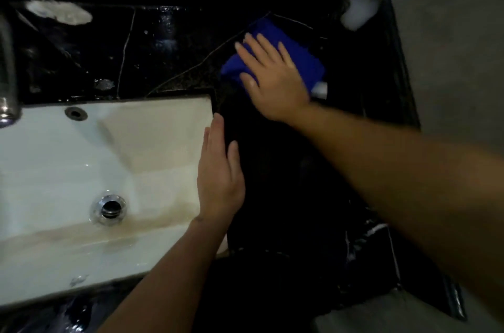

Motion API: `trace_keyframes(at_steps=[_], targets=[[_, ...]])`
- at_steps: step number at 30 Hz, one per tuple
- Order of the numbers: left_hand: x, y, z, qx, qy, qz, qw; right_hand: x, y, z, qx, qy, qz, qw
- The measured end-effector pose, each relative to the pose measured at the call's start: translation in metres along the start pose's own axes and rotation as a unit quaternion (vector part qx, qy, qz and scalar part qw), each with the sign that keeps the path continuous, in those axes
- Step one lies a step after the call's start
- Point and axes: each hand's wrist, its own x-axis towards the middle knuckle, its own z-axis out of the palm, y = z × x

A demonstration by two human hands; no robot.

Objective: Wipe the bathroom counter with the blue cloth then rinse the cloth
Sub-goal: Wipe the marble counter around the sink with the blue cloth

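No words or brand marks can be read on anything here. The blue cloth (283, 51) is laid on the dark bench (169, 59), to the right of the white sink (68, 169) and near the back edge. It is pressed down by the right hand (272, 81), which is spread flat on top of it with the fingers straight and apart. Nothing is gripped by this hand. The left hand (219, 174) is held flat too, with the fingers straight and close together. It is rested along the right rim of the sink, where the sink meets the bench. Nothing is held by it. A white bottle (360, 5) with a dark top is seen at the back right corner of the bench. A shiny tap (8, 81) is seen at the far left, over the sink, and a round drain (110, 208) sits in the sink's bottom.
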Motion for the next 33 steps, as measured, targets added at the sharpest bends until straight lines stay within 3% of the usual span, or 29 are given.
trace_keyframes(at_steps=[2,4,10,14,18,23,27,30,33], targets=[[0.001,-0.001,0.001,-0.004,-0.011,0.012,1.000,-0.053,-0.033,0.010,0.051,0.046,0.208,0.976],[0.000,0.002,0.001,0.004,-0.015,0.009,1.000,-0.124,-0.070,0.022,0.072,0.052,0.280,0.956],[-0.006,0.011,-0.002,0.068,-0.029,-0.003,0.997,-0.319,-0.138,0.040,0.069,-0.040,0.272,0.959],[-0.006,0.012,-0.001,0.075,-0.028,-0.004,0.997,-0.314,-0.135,0.041,0.067,-0.063,0.280,0.956],[-0.002,0.004,0.002,0.057,-0.007,-0.003,0.998,-0.244,-0.098,0.032,0.044,-0.041,0.247,0.967],[-0.002,-0.007,0.005,0.043,0.008,0.012,0.999,-0.117,-0.040,0.017,0.012,-0.003,0.144,0.989],[-0.005,-0.008,0.004,0.028,0.014,0.017,0.999,-0.030,-0.011,0.006,-0.032,-0.022,-0.036,0.999],[-0.004,-0.006,0.005,0.033,0.016,0.009,0.999,0.019,0.006,-0.004,-0.068,-0.058,-0.216,0.972],[-0.004,-0.006,0.005,0.048,0.010,0.002,0.999,0.055,0.008,-0.012,-0.087,-0.081,-0.320,0.940]])
